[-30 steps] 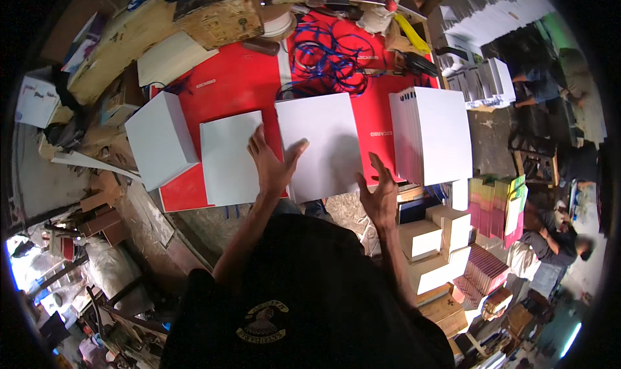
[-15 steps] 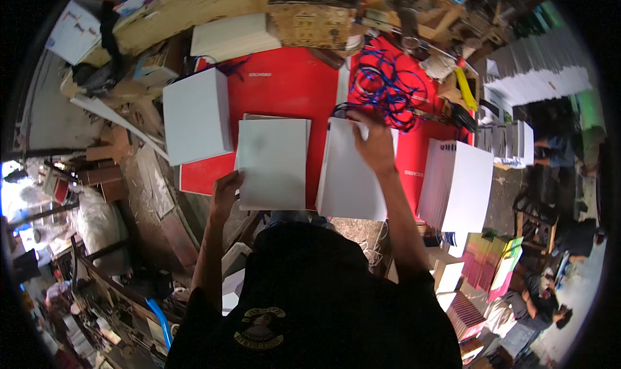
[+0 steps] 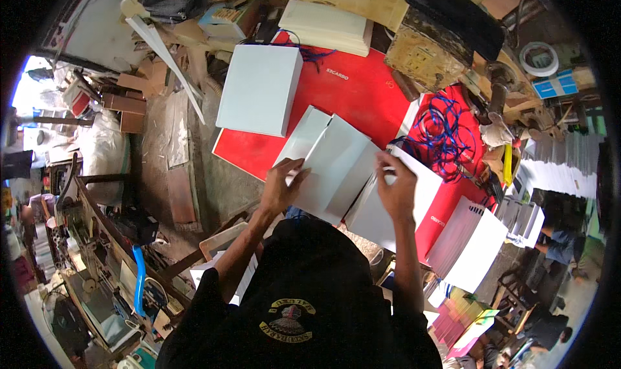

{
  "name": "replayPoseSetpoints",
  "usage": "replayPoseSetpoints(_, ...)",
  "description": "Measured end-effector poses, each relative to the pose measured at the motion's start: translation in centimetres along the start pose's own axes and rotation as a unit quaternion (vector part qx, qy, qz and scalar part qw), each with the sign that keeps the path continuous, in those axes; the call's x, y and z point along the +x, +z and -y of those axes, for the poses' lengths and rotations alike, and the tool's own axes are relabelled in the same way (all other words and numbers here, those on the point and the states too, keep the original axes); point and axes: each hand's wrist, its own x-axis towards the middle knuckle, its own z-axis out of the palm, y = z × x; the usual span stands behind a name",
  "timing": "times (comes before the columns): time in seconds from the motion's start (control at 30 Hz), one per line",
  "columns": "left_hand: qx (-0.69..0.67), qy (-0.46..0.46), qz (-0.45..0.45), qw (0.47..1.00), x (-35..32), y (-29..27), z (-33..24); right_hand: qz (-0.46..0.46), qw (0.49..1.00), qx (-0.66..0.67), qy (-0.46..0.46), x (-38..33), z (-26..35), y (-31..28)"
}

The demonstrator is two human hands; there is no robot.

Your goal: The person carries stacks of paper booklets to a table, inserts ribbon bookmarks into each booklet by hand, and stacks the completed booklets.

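Handling slanted white paper [image 3: 330, 165] over a red surface [image 3: 365, 103]

Red surface: smooth, flat, beneath the blocks. Slanted white paper: matte, rectangular, directly before me, a shaded band down its right side. Left block [image 3: 259, 87]: thick, squared, well apart from my hands. Far-right block [image 3: 475, 243]: side ribbed with leaf edges. Blue cord [image 3: 446, 133]: thin, tangled loops. My left hand [image 3: 283, 185]: fingers bent, thumb near forefinger, at the slanted paper's left edge; cannot tell if pinching. My right hand [image 3: 397, 185]: loosely curled over the adjoining white stack [image 3: 375, 220]; hold unclear.
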Motion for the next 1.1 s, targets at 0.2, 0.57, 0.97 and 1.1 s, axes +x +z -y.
replayPoseSetpoints(0.2,0.195,-0.027,-0.080,0.977,-1.1,2.2,4.6,0.158,0.971,-0.178,-0.005,-4.7,0.6,6.3)
replayPoseSetpoints(0.57,-0.086,-0.073,-0.041,0.993,2.9,-0.2,7.2,0.205,0.955,-0.216,0.008,-8.0,1.0,10.9)
replayPoseSetpoints(0.97,0.193,-0.156,0.013,0.969,3.4,0.9,2.5,0.178,0.969,-0.168,0.029,-8.5,0.0,10.3)
replayPoseSetpoints(1.1,0.381,0.045,-0.163,0.909,2.5,1.9,8.6,0.200,0.971,-0.129,0.035,-8.2,2.3,9.8)
